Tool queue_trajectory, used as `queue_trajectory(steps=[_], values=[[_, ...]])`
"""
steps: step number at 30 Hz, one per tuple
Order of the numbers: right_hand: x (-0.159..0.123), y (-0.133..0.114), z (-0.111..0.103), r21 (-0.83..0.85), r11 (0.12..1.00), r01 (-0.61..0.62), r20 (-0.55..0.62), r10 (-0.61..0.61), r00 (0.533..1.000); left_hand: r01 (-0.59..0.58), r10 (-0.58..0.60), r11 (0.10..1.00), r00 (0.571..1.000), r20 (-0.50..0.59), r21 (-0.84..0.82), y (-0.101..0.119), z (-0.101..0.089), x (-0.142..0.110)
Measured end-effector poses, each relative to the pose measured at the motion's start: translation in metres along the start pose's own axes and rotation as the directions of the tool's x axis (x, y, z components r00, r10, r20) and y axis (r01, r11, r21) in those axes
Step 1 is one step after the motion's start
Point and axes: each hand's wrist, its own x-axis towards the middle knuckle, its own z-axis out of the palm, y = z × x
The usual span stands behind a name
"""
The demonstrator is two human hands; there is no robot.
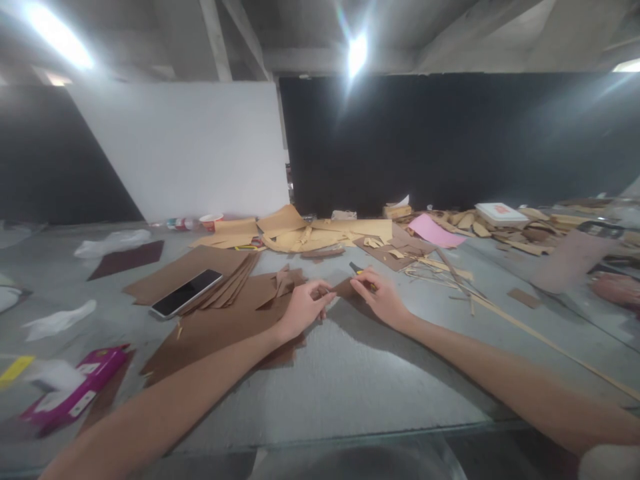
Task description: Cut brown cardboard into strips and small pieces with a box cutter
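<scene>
Near the middle of the table, my left hand (304, 309) has its fingers closed in a pinch at the left edge of a small brown sheet piece (344, 288). From the other side, my right hand (383, 300) is closed around a slim dark-and-yellow utility knife (355, 268), its end poking out above the fingers. The right fingertips also touch the brown piece; the blade is hidden. Beside my left forearm lies a stack of larger brown sheets (220, 333), some reaching under that hand.
A phone (187, 293) rests on more brown sheets. At left lies a magenta case (83, 390). Tan sheets (285, 223) and a pink sheet (436, 231) lie at the back. Thin offcut strips (545, 343) stretch rightward. Another person's hand (617, 288) shows at far right.
</scene>
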Motion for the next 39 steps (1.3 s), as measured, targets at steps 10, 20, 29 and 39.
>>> queue_trajectory(steps=[10,20,29,39], values=[[0.000,-0.003,0.000,0.009,1.000,0.003,0.003,-0.003,1.000,-0.005,0.006,0.998,1.000,-0.014,0.068,-0.003,0.000,-0.001],[-0.001,-0.004,0.000,0.060,0.998,0.021,-0.012,-0.021,1.000,0.346,-0.313,0.918,0.932,0.185,-0.192,-0.003,-0.003,0.012],[-0.005,-0.004,0.002,0.117,0.988,0.106,0.105,-0.118,0.987,0.387,-0.322,0.885,0.911,0.260,-0.259,-0.003,-0.008,0.017],[-0.004,-0.003,0.001,0.080,0.940,0.332,0.168,-0.341,0.925,0.373,-0.319,0.907,0.913,0.256,-0.198,-0.004,-0.009,0.018]])
